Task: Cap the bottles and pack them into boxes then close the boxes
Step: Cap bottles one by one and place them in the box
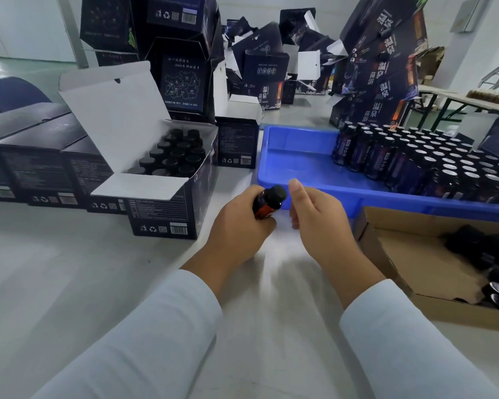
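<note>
Item 1 — left hand [239,223]: curled round a small dark bottle [267,203], which is held tilted above the white table [69,269], its black cap [276,194] pointing up and to the right. The cap is seated on the neck; a red band is seen on the label below it.

Item 2 — right hand [314,214]: held just beside the cap, fingers relaxed and slightly bent, nothing grasped; the thumb is raised near the cap, and whether it touches cannot be told.

Item 3: open dark box [167,208], set on the table left of the hands, white flaps raised. It is largely filled with upright capped bottles [176,154]; a gap is seen at the near row.

Item 4: blue tray [300,165], behind the hands. Its right part is packed with upright uncapped bottles [432,165], silver tops showing; its left part is bare.

Item 5: brown cardboard box [401,251], at the right edge, holding loose black caps [496,266].

Item 6: closed dark boxes [38,156], ranged at the far left.

Item 7: stacked and opened empty boxes [271,64], piled at the back of the table.
</note>
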